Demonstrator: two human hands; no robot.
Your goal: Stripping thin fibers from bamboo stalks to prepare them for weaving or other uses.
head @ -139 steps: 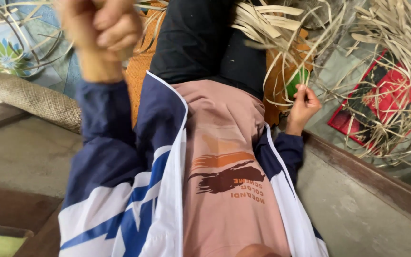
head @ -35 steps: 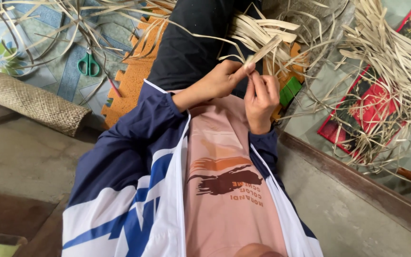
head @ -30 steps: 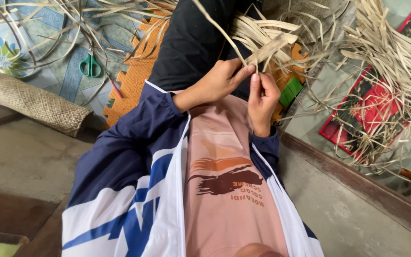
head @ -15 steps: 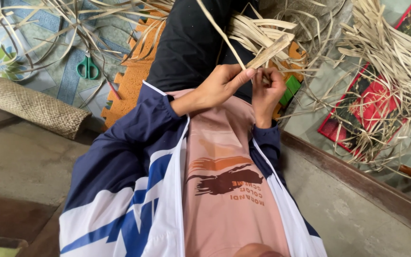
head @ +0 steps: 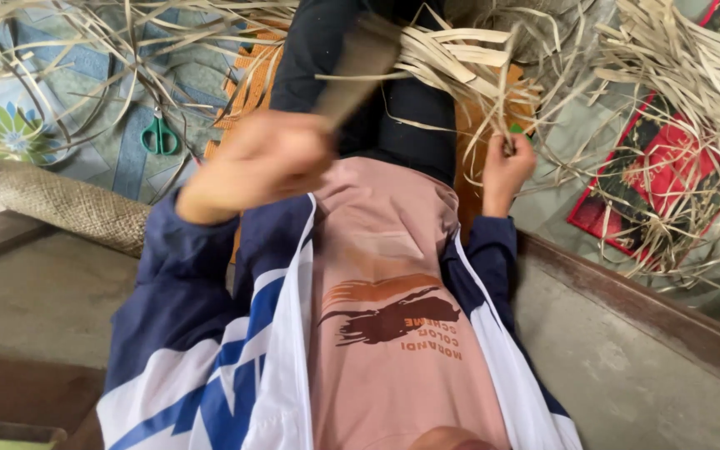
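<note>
My left hand (head: 260, 162) is raised close to the camera and blurred, closed on a wide tan palm-leaf strip (head: 360, 67) that runs up over my black trousers (head: 335, 50). My right hand (head: 506, 167) is lower, beside my right thigh, with its fingers closed on thin dry strips. Those strips lead up into a bundle of pale strips (head: 460, 58) lying across my lap. I wear a pink shirt under a blue and white jacket.
Green-handled scissors (head: 158, 133) lie on a blue flowered cloth at the left. A coarse woven roll (head: 68, 204) lies below them. An orange mat (head: 243, 83) sits under my legs. A heap of loose strips (head: 693, 67) covers a red and black cloth (head: 660, 175). A wooden ledge (head: 627, 300) crosses the lower right.
My hands were together over my lap, working one strip. Now the left hand has pulled up and left with the strip, and the right hand has shifted out to the right.
</note>
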